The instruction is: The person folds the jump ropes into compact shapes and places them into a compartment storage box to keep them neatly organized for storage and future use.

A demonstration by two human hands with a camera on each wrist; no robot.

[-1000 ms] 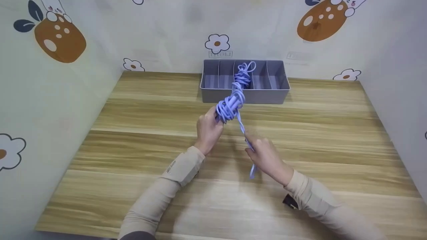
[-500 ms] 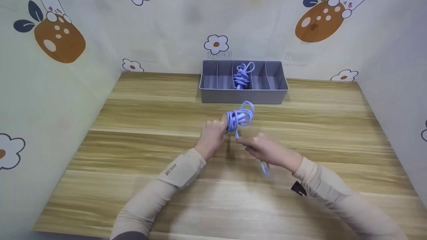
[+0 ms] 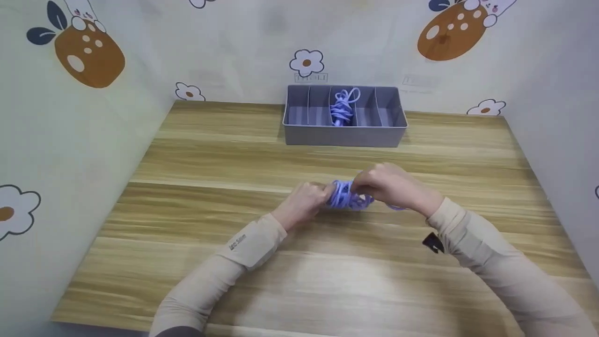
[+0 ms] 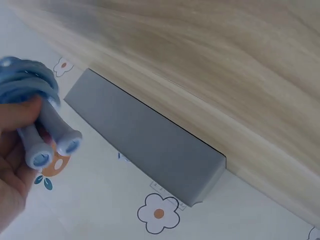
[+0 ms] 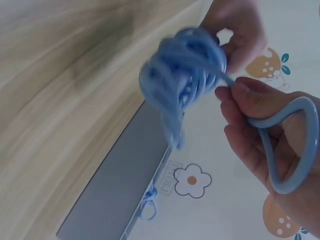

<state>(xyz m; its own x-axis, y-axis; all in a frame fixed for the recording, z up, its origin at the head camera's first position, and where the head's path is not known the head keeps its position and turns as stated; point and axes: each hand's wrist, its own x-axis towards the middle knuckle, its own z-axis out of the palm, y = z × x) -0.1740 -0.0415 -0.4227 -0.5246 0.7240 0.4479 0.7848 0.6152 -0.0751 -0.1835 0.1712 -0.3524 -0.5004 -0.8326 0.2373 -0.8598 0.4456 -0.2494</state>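
Observation:
My left hand (image 3: 304,205) grips a blue jump rope (image 3: 344,195) whose cord is wound round its handles. In the left wrist view two round-ended handles (image 4: 62,132) stick out past the thumb and the wound cord. My right hand (image 3: 395,187) is on the other side of the bundle, its thumb and fingertips pinching a strand of cord. The right wrist view shows that strand running taut from the bundle (image 5: 187,67), with a doubled end of cord (image 5: 300,165) looping over the palm. A second wound jump rope (image 3: 342,112) lies in the middle compartment of the grey box.
The grey divided box (image 3: 344,136) stands at the back of the wooden table (image 3: 210,154), near the patterned wall (image 3: 234,51). Both hands work over the table in front of it.
Both hands and the jump rope have come nearer and to the right, away from the box. The right hand has risen from below the bundle to its right side, carrying the cord end.

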